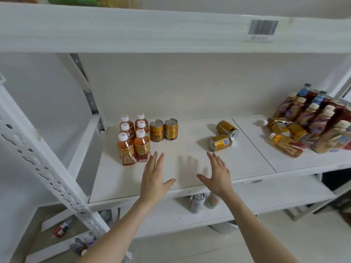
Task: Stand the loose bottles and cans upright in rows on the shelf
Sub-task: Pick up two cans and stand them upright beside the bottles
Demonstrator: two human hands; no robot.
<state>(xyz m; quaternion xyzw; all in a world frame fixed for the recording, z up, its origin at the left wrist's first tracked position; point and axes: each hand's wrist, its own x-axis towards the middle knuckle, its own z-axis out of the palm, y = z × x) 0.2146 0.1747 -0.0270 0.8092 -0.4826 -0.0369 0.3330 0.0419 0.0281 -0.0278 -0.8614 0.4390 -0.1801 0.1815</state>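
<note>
Several orange tea bottles (131, 137) with white caps stand upright in two rows at the left of the white shelf (190, 179). Two gold cans (163, 130) stand upright beside them. Two more gold cans (220, 142) lie on their sides at mid shelf. At the right, loose bottles and cans lie in a heap (288, 133), one orange bottle (284, 144) flat in front. My left hand (154, 179) and my right hand (218, 177) hover over the shelf's front with fingers straight, holding nothing, just short of the standing bottles and the fallen cans.
A shelf board with a barcode label (263, 29) runs overhead. A perforated white upright (38, 158) stands at the left. A lower shelf holds two bottles (205, 202); a few small bottles (83, 242) lie lower left. Taller bottles (311, 111) lean at the far right.
</note>
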